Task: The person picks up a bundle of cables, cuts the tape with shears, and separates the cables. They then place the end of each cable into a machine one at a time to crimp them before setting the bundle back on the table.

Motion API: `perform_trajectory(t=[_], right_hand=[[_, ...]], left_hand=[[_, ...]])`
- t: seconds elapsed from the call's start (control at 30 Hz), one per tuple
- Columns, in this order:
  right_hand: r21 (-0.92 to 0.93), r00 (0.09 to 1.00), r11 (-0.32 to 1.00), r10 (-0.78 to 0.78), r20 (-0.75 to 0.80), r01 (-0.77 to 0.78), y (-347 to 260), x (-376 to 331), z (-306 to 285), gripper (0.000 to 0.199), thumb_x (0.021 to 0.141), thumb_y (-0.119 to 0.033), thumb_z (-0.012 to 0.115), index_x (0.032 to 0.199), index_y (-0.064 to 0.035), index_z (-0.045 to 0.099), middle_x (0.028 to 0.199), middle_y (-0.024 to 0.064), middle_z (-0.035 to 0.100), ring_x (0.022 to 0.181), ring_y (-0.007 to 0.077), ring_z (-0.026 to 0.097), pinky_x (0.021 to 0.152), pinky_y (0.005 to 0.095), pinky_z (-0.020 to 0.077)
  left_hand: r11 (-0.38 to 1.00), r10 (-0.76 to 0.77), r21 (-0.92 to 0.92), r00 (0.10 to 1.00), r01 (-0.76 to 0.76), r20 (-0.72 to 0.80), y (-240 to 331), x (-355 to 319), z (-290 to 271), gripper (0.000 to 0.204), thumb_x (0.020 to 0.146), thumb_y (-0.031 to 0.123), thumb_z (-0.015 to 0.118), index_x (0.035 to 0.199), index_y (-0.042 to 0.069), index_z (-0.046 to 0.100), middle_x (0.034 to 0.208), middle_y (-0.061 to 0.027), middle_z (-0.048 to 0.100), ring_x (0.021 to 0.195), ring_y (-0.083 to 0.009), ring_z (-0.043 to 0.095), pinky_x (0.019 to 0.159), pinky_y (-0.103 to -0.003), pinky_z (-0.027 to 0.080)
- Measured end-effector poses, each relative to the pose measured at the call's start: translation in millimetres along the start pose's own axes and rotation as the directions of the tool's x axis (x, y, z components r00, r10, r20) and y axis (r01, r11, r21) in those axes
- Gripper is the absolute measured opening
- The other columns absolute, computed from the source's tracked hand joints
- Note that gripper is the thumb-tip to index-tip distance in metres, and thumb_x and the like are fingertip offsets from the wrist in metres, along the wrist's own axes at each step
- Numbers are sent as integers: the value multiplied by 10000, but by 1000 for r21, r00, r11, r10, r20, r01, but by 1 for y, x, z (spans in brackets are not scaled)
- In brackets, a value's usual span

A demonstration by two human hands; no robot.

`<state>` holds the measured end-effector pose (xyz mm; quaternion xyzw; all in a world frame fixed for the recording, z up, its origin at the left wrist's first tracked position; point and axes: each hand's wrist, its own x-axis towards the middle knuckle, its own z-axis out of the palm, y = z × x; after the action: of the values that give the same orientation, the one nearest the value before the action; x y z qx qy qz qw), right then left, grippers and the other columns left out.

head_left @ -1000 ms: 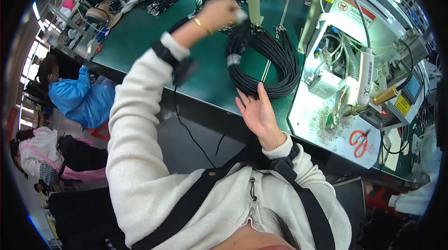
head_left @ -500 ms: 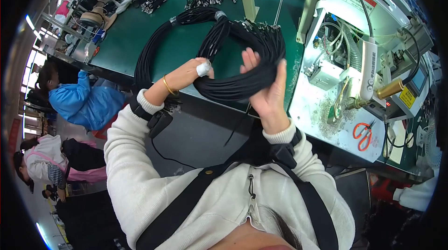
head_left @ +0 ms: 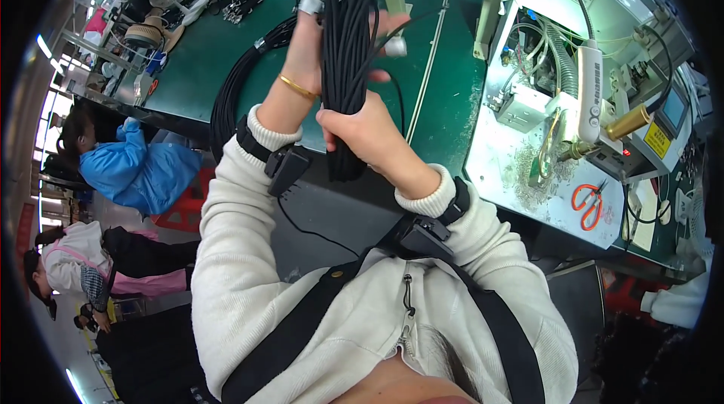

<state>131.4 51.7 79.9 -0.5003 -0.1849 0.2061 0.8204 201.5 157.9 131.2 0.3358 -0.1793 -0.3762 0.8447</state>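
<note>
A thick bundle of black cables [head_left: 345, 64] stands nearly upright above the green counter [head_left: 219, 57], caught in both hands. The right hand [head_left: 366, 132] wraps its grip tightly around the lower part, and a short stub of the bundle hangs just below that grip. The left hand [head_left: 317, 46] closes on the same bundle higher up, its fingers curling around the far side. More cable loops trail left, beneath the left wrist.

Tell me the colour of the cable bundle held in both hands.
Black; the cable bundle shows best in the head view, gripped by the left hand and right hand.
</note>
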Motion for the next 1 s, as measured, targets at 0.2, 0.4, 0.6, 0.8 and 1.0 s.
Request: perform_trajectory(t=[0.2,0.4,0.6,0.8,1.0], right_hand=[[95,998,995,-32,-56,37,2,-6,-2,92,722,-65,563,699,-3,499,553,42,505,454,123,479,449,245,382],[101,996,995,-13,-94,23,-4,-19,-1,101,734,-64,566,730,-2,486,561,42,504,456,112,482,448,240,388],[-49,996,996,-81,-30,79,-10,-23,17,126,747,-62,575,777,-8,465,584,39,510,478,101,493,449,233,401],[104,998,994,-21,-65,28,16,-33,34,165,744,-66,588,811,-15,447,617,26,507,514,89,485,455,232,401],[41,963,972,-223,-153,232,35,-35,48,192,741,-77,599,822,-15,436,636,8,484,551,80,458,489,234,391]], left_hand=[[979,205,31,971,-202,-124,21,26,13,468,772,463,538,1027,70,558,978,-122,595,860,-290,586,661,-442,506],[982,171,66,983,-175,62,22,35,-10,582,862,452,390,1244,14,360,1157,-205,483,957,-286,552,685,-501,498],[903,335,336,929,-268,-159,29,-4,32,409,852,253,471,1174,3,440,1028,-156,564,823,-245,600,658,-492,522],[830,242,557,920,-30,-310,14,-16,19,391,864,246,449,1170,3,446,1007,-140,574,801,-228,607,671,-465,532],[757,-16,545,844,361,-536,-5,-38,-18,532,869,424,419,1195,4,433,986,-166,585,873,-214,588,705,-320,497]])
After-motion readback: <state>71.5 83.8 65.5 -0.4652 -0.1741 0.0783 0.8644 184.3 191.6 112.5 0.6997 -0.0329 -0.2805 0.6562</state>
